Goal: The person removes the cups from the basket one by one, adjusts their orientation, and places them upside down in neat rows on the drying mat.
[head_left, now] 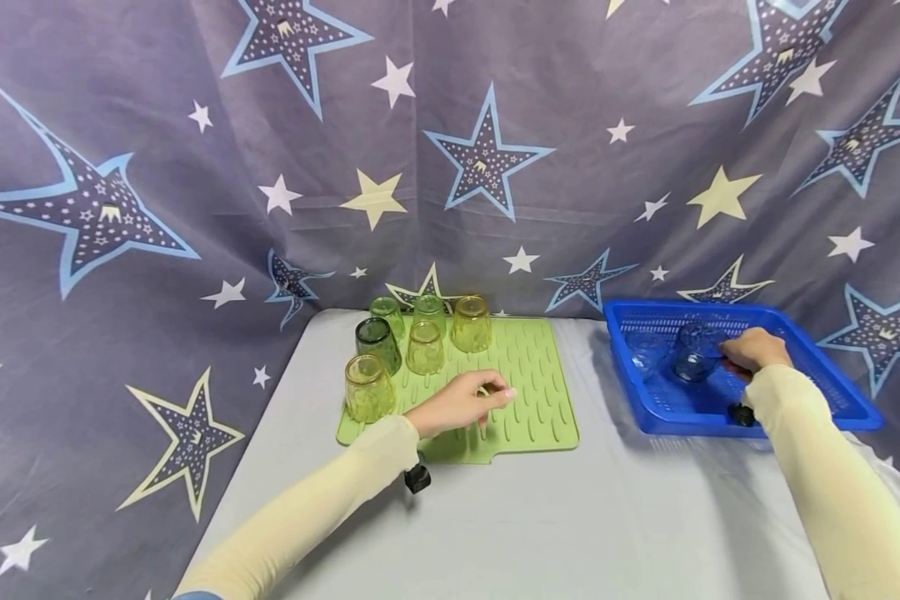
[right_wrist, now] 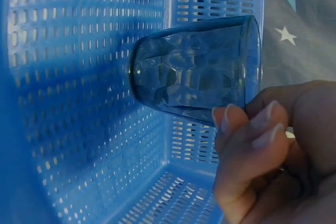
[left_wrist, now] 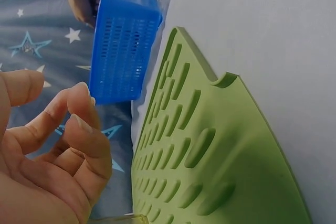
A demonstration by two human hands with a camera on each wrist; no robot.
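Note:
Inside the blue basket [head_left: 645, 417], my right hand [head_left: 756, 350] pinches the rim of a dark tinted glass [right_wrist: 194, 72]. That glass stands mouth up, its base at the basket floor. Beside it is a lighter clear glass [head_left: 647, 352], partly cut off in the right wrist view. My left hand [head_left: 461, 404] hovers over the green drying mat [head_left: 532, 400], fingers loosely bent and holding nothing. On the mat's left part several glasses stand upside down, among them a yellow glass [head_left: 369, 390], a dark green glass [head_left: 379, 343] and an amber glass [head_left: 471, 325].
A white-covered table [head_left: 570, 533] carries the mat at left centre and the basket at right. Behind them hangs a grey curtain [head_left: 450, 250] with stars, close to their back edges. The basket's raised walls surround my right hand.

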